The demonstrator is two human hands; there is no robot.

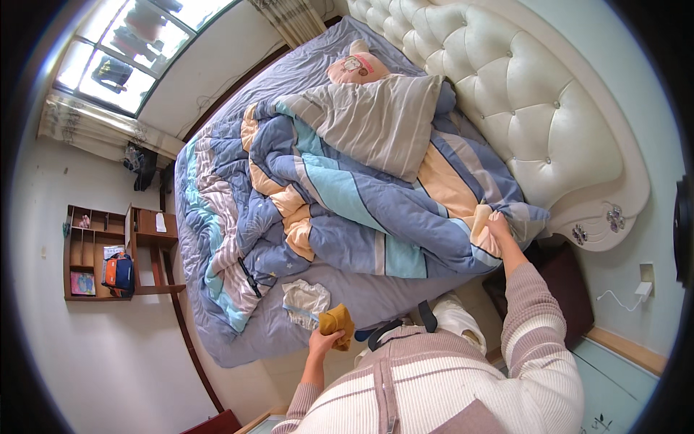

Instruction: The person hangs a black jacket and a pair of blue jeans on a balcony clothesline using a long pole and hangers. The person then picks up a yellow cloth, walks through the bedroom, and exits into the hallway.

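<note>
My left hand (328, 342) holds a folded mustard-yellow cloth item (336, 321) at the near edge of the bed. Just beyond it, a white garment with a light-blue band (305, 301) lies on the grey-purple sheet (374, 295). On the right, my right hand (497, 223) grips a bunched corner of the blue, turquoise and peach striped quilt (352, 198) close to the headboard. A grey striped pillow (379, 122) rests on top of the quilt. Behind the pillow sits a pink plush cushion (358, 68).
The tufted cream headboard (520, 97) stands along the right. A dark, thin object (249, 278) lies on the quilt's left side. A wooden shelf unit (97, 255) holds a blue and orange bag (118, 273). A white charger (643, 290) is plugged into the wall.
</note>
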